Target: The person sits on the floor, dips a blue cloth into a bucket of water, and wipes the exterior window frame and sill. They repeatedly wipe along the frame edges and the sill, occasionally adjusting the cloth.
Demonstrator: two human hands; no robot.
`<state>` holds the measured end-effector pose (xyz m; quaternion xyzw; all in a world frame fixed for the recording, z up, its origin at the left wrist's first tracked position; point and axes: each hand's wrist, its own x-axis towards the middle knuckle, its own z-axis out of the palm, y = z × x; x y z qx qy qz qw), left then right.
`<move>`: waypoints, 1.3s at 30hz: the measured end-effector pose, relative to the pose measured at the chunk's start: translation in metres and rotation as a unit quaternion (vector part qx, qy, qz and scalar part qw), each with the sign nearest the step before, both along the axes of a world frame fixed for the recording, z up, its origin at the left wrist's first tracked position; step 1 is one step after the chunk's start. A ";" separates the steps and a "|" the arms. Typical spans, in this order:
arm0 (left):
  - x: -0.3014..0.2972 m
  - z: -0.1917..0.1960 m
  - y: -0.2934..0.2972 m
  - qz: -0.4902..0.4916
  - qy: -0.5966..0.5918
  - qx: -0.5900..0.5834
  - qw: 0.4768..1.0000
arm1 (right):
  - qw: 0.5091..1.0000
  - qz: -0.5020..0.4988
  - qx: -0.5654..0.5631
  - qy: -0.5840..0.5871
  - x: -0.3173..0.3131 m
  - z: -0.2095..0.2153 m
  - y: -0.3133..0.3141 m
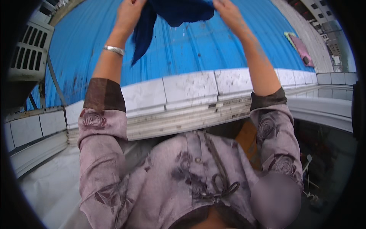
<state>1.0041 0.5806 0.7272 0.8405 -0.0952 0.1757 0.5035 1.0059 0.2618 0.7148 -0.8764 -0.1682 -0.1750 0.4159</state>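
A dark blue cloth (183, 12) hangs stretched between my two hands at the top of the head view, its upper part cut off by the edge. My left hand (129, 13) grips one side of it, and a long loose fold drops below that hand. At the other side, my right hand (227, 13) pinches the cloth's edge with closed fingers. Both arms reach out past a window sill, over a blue corrugated metal roof (183, 49). On my left wrist is a silver bracelet (114, 50).
White tiles (188, 86) line the outer ledge, beside the window's dirty white track (183, 122). A grilled outdoor unit (30, 51) stands at the left. A pink mat-like piece with a green edge (298, 49) lies on the roof's right side. Buildings rise beyond.
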 end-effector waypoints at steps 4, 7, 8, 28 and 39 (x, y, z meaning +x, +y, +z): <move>-0.047 -0.010 0.002 -0.050 0.041 -0.121 0.991 | 0.966 0.052 0.202 0.156 -0.050 0.008 0.011; -0.087 -0.009 0.017 -0.063 0.059 -0.175 0.981 | 0.960 0.011 0.204 0.191 -0.093 0.008 0.037; -0.102 -0.003 0.027 -0.058 0.071 -0.173 0.981 | 0.963 0.036 0.177 0.203 -0.106 0.011 0.044; -0.328 -0.040 0.222 0.001 0.350 0.325 0.879 | 0.907 0.394 -0.146 0.031 -0.283 -0.080 0.305; -0.341 -0.052 0.116 -0.040 0.170 0.357 0.918 | 0.912 0.348 -0.218 -0.009 -0.280 -0.069 0.197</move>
